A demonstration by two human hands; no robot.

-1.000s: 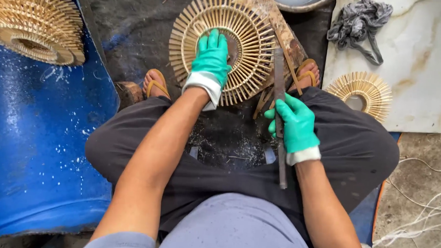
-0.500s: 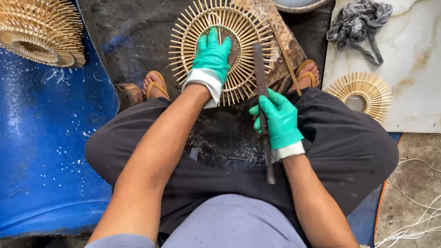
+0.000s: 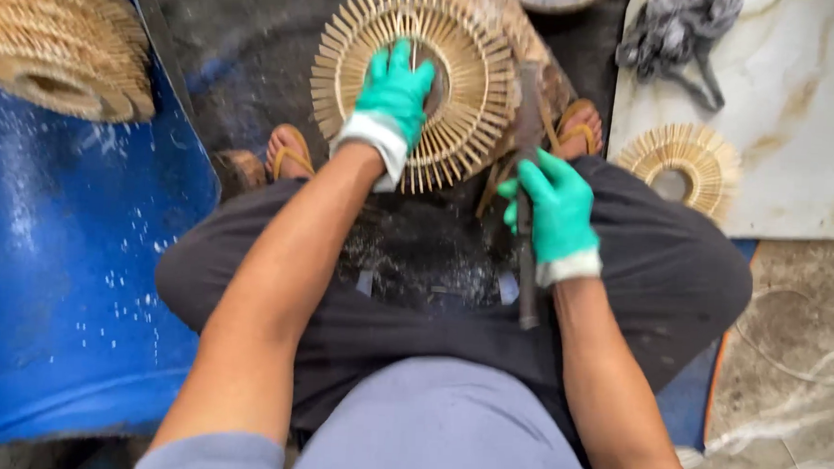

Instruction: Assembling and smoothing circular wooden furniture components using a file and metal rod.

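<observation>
While sitting low with knees wide, leaves a gap between the thighs for shavings to drop onto the dark shorts (image 3: pixel 414 291). Nearest, over the right thigh, right hand (image 3: pixel 557 208) in a green glove, grip clamped around the middle of a long dark knife (image 3: pixel 527 286). Held upright along the line of sight, handle end toward the lap and blade tip up by the disc's right edge, probably so as to trim stick ends with short strokes close to the body.

Farther out, left hand (image 3: pixel 395 88), also gloved, laid on the hub of a round disc (image 3: pixel 470 96) of radiating bamboo sticks. Grip apart, fingers spread and pressing down rather than wrapping, likely to pin the disc against turning under the blade. Sits between the two sandalled feet (image 3: pixel 289 152), seemingly propped on a worn wooden block (image 3: pixel 501 22) and tilted toward the lap for reach.

To the left, a blue drum (image 3: pixel 59 275) speckled with pale chips, and on it a stack (image 3: pixel 60 45) of similar discs, set well apart from the cutting. To the right, a smaller disc (image 3: pixel 680 166) on a white slab (image 3: pixel 797 110), within the right arm's reach. Beyond that, at the slab's far end, a grey rag (image 3: pixel 674 30).
</observation>
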